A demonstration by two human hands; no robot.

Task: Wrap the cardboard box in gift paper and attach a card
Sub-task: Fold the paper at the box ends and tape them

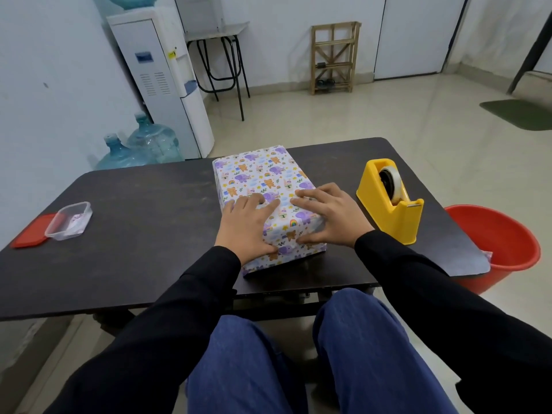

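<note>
My left hand [243, 227] and right hand [328, 216] press flat, fingers straight and slightly apart, on the 6 o'clock end of the stiff, probably light rectangular cardboard box in slick animal-print gift paper [263, 171], which sits mid-way across the dark table [134, 204], so I would grip its long sides at 9 and 3 o'clock.

White walls [44, 85] all round, pale glossy floor [358, 115] catching soft light. Far left, a white water dispenser [161, 82], two blue bottles [152, 141] at its foot; then a black-legged side table [221, 31], a wooden rack [334, 58], a white door [418, 34], green mat [519, 115] far right
</note>
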